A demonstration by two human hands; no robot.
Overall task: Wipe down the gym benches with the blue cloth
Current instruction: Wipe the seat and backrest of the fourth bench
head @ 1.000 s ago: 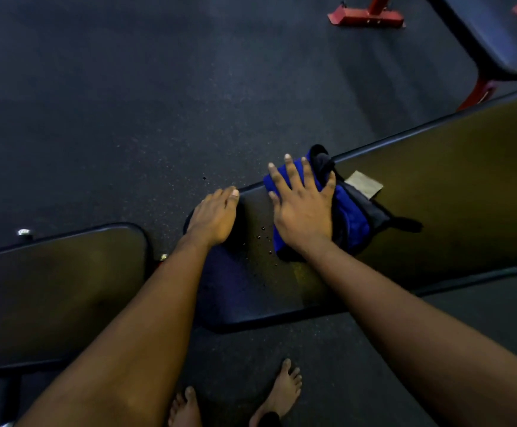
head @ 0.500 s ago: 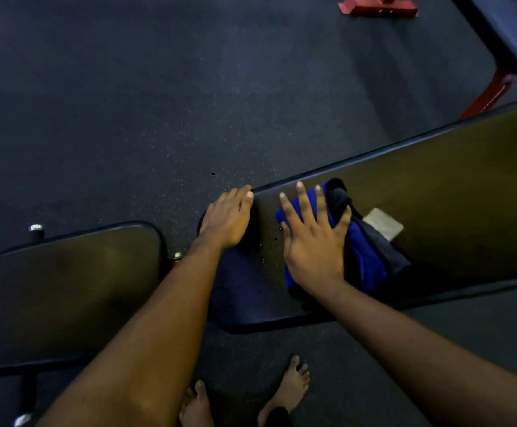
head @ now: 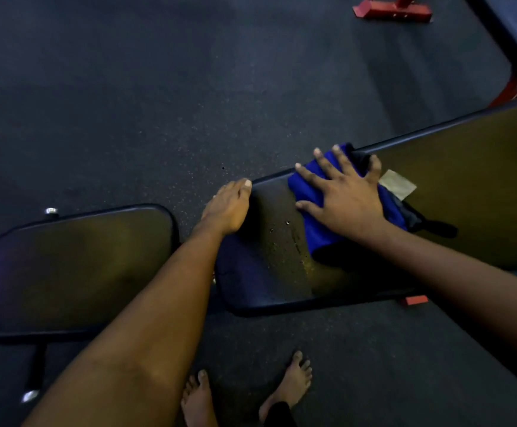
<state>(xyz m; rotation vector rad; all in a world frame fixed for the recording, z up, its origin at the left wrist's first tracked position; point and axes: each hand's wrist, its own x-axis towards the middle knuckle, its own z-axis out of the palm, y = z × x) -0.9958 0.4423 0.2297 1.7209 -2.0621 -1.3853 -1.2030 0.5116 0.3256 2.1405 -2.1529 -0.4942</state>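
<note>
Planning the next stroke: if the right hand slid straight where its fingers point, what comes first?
Probably the bench pad edge, just past the blue cloth; beyond, only floor. The left hand sits aside.

You find no text, brand, number or sign to read in this view. The only label-like thing is the pale tag (head: 398, 187) lying at the edge of the blue cloth (head: 319, 232), just beyond your right hand (head: 348, 197). Its face looks blank in this dim, blurred picture; if it carries print, you cannot make it out.
</note>
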